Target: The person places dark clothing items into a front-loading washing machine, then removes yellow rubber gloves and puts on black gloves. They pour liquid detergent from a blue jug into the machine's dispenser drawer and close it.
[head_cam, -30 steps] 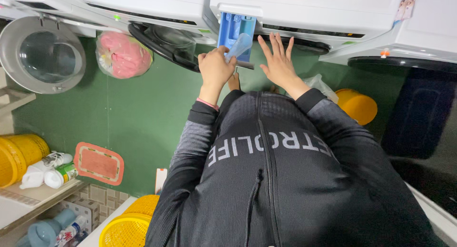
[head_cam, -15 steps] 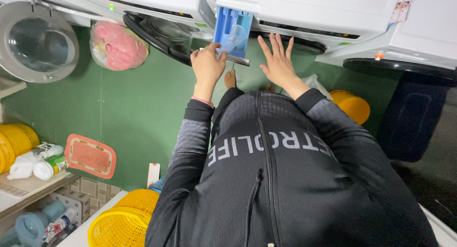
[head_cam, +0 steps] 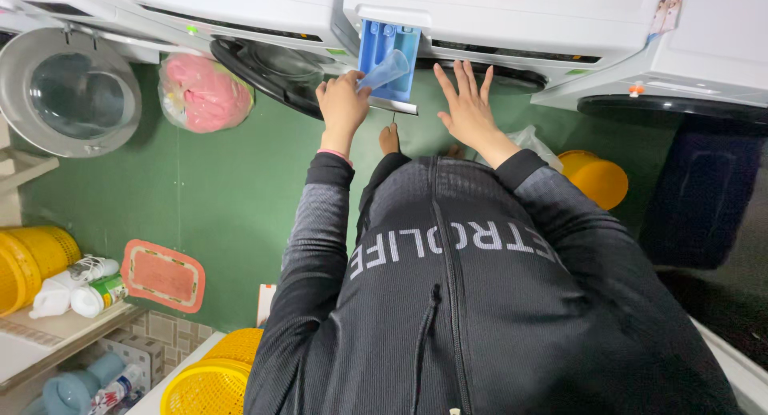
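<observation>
At the front edge of the white washing machine (head_cam: pixel 512 15), the left hand (head_cam: pixel 342 103) has its grip closed on a clear plastic cup (head_cam: pixel 385 69) tilted over the pulled-out blue detergent drawer (head_cam: pixel 386 51), while the right hand (head_cam: pixel 468 107) rests open with fingers apart, so liquid may spill past the drawer if the cup tips too quickly.

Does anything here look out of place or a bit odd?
Nothing looks spilled or broken. Two things stand open: the blue detergent drawer, pulled out of the white washer, where the left hand tips a clear cup, and the round washer door at far left. A bag of pink laundry sits on the green floor.
</observation>
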